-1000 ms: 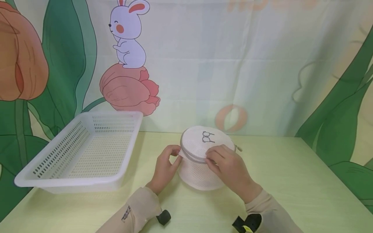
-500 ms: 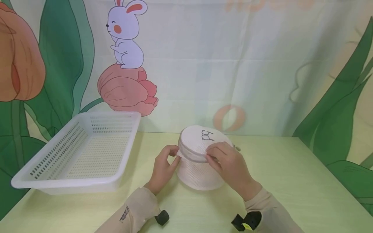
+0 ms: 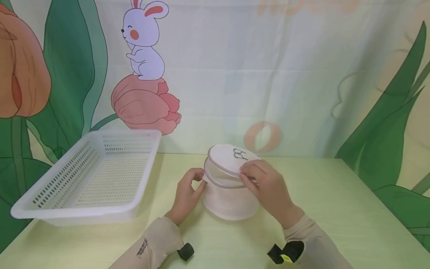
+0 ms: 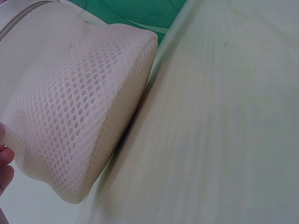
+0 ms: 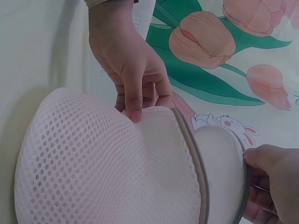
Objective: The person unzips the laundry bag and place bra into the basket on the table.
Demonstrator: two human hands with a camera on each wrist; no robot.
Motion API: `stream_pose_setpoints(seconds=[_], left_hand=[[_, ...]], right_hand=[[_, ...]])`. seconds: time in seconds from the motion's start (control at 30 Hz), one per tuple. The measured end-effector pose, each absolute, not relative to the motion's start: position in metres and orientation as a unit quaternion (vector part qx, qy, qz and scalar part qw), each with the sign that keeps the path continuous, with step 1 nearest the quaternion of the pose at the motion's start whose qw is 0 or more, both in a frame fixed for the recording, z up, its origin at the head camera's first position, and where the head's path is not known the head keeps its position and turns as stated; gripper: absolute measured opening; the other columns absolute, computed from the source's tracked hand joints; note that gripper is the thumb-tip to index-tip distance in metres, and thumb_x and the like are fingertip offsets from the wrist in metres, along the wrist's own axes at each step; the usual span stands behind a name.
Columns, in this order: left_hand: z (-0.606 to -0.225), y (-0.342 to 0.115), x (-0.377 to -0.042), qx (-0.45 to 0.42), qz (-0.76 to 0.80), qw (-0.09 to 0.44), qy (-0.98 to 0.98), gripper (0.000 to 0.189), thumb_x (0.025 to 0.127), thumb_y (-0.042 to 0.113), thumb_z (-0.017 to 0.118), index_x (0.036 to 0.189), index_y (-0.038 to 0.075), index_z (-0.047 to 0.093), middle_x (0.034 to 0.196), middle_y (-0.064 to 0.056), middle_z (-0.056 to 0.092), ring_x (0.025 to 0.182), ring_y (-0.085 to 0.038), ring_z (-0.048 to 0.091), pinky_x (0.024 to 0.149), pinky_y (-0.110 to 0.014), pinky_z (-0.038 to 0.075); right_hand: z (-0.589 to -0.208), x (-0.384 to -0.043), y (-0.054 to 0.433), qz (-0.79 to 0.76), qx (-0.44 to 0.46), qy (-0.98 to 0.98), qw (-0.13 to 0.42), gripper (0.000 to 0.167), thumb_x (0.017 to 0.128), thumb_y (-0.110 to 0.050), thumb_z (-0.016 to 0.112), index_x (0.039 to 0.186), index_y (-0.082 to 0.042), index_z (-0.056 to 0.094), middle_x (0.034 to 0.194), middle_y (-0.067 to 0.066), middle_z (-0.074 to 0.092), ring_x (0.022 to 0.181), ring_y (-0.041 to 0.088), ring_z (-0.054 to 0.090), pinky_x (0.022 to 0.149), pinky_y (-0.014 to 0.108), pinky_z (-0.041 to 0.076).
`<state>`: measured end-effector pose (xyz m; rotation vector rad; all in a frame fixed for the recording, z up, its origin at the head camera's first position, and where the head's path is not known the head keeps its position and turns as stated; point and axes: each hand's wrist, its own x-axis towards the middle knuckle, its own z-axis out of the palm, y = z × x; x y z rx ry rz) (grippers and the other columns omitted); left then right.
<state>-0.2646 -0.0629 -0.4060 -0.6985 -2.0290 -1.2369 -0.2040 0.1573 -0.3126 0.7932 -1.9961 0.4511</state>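
A round white mesh laundry bag stands on the table, its zipped top partly undone. Its lid, edged in grey zipper tape and marked with a dark embroidered outline, is raised at the front, so a gap shows into the bag. My left hand pinches the mesh at the bag's left side, just below the zipper; the right wrist view shows its thumb pressed on the mesh wall. With thumb and fingers my right hand pinches the lid's front edge and holds it up. In the left wrist view the mesh wall bulges and creases.
A white perforated plastic basket stands on the left of the pale green table. Behind the table hangs a cloth backdrop printed with a rabbit and tulips.
My right hand has lifted the lid's front edge up and slightly right, widening the gap beneath it. My left hand keeps its pinch on the bag's side.
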Motion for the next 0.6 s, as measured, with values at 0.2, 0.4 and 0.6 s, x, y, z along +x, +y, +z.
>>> stream_pose_setpoints(seconds=[0.2,0.4,0.6], left_hand=[[-0.407,-0.063,-0.265,-0.261,-0.48,0.314,-0.776,0.024,0.083,-0.004,0.067,0.105,0.003,0.059,0.097,-0.009,0.066,0.088,-0.02,0.064,0.082,-0.032,0.056],[-0.408,-0.062,-0.266,-0.258,-0.478,0.317,-0.778,0.025,0.083,-0.004,0.067,0.106,0.003,0.06,0.097,-0.009,0.066,0.088,-0.019,0.064,0.083,-0.031,0.056],[-0.407,-0.063,-0.266,-0.257,-0.474,0.321,-0.778,0.025,0.083,-0.005,0.067,0.105,0.003,0.059,0.095,-0.009,0.066,0.087,-0.019,0.064,0.082,-0.031,0.055]], right_hand=[[-0.309,-0.204,0.162,0.194,0.306,-0.813,0.455,0.014,0.073,0.0,0.079,0.084,-0.002,0.07,0.089,0.008,0.07,0.085,0.02,0.067,0.067,0.026,0.059],[-0.298,-0.204,0.17,0.218,0.283,-0.812,0.462,0.014,0.076,0.0,0.077,0.087,-0.002,0.068,0.085,0.008,0.069,0.075,0.018,0.065,0.058,0.026,0.057],[-0.292,-0.205,0.178,0.232,0.256,-0.818,0.46,0.013,0.077,0.001,0.075,0.088,-0.001,0.068,0.087,0.01,0.069,0.071,0.019,0.065,0.054,0.025,0.054]])
